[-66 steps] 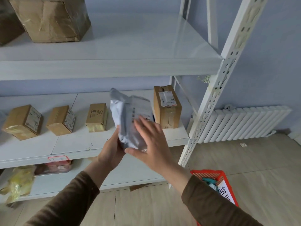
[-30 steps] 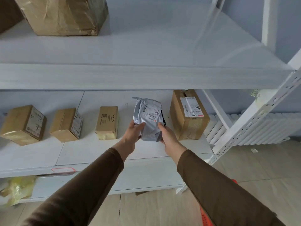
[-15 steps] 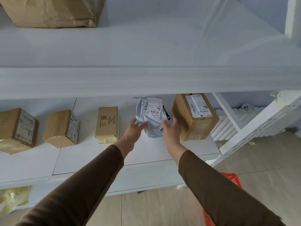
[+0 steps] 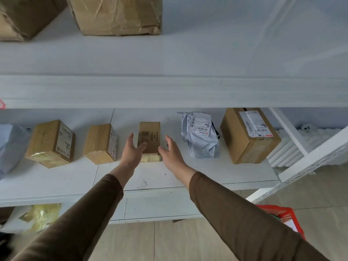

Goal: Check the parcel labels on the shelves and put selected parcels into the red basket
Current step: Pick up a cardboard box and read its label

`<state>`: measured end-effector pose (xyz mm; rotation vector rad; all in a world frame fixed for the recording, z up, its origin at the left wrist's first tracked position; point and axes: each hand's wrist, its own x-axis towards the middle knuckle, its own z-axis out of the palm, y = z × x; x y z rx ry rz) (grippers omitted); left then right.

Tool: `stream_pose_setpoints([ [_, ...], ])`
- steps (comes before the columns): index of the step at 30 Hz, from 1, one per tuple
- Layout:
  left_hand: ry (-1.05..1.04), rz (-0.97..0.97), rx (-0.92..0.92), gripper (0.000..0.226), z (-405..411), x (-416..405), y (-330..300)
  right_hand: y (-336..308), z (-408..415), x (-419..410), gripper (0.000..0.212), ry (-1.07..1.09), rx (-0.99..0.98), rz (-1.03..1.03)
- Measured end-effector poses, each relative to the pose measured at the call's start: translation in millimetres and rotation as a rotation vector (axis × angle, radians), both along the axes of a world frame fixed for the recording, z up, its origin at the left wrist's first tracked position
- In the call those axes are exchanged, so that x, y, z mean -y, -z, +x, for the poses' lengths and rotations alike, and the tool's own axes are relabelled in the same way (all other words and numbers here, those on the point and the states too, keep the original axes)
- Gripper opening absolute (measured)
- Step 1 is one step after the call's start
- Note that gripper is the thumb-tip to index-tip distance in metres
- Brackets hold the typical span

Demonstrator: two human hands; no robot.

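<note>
The grey mailer bag [image 4: 200, 135] has been released onto the shelf [image 4: 216, 171]; both hands, left hand [image 4: 131, 150] and right hand [image 4: 170, 152], are now spread empty around the MYFA box [image 4: 149, 137].

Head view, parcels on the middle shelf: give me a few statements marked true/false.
1. Both hands are open, one on each side of the small MYFA box. True: left hand, right hand.
2. The grey poly bag is held in the right hand. False: it lies on the middle shelf, untouched.
3. The grey poly bag sits between the small MYFA box and the labelled carton. True.
4. The red basket stands on the middle shelf. False: it is on the floor at lower right.
5. The top shelf carries no parcels. False: large brown parcels sit there.
</note>
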<state>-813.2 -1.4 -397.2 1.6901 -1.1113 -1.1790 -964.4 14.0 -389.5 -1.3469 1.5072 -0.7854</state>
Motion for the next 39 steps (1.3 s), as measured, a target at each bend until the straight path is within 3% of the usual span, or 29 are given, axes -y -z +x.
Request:
stream_pose_setpoints([
  [2,0.053,0.121,-0.124,0.071,9.9,1.4,12.7,2.6,7.7,6.0,0.065,0.02,0.107,0.19],
  [4,0.116,0.161,-0.194,0.054,13.1,-0.5,20.5,5.0,12.3,8.2,0.056,0.006,0.17,0.299],
  [12,0.073,0.069,-0.367,0.021,9.6,-35.9,3.1,-6.8,1.8,-16.0,0.035,0.097,0.319,0.18],
  [18,0.208,-0.066,-0.442,0.055,-1.4,-93.2,-43.9,-51.1,-23.5,-61.5,0.059,0.161,0.539,0.281],
  [19,0.207,-0.089,-0.454,0.058,-3.3,-102.0,-50.6,-56.9,-28.9,-70.3,0.055,0.162,0.575,0.297],
  [21,0.211,-0.133,-0.431,0.064,-6.7,-119.0,-60.9,-69.2,-40.4,-89.6,0.04,0.181,0.678,0.321],
  [23,0.236,-0.171,-0.381,0.071,-12.1,-136.8,-70.6,-77.0,-51.7,-109.7,0.038,0.203,0.771,0.342],
  [26,0.248,-0.291,-0.239,0.052,-25.1,-167.7,-80.8,-75.3,-66.5,-139.3,0.042,0.183,0.877,0.35],
  [30,0.345,-0.622,0.232,0.046,-37.4,-213.3,-81.3,-58.9,-83.1,-178.8,0.054,0.152,1.048,0.378],
  [33,0.424,-0.774,0.414,0.045,-45.4,-244.0,-78.0,-48.7,-92.2,-200.2,0.055,0.112,1.199,0.375],
  [36,0.438,-0.801,0.418,0.047,-47.6,-263.5,-73.7,-47.7,-91.6,-214.1,0.055,0.102,1.241,0.321],
  [39,0.364,-0.629,0.151,0.045,-43.9,-269.1,-72.8,-55.2,-82.0,-224.0,0.053,0.13,1.064,0.147],
])
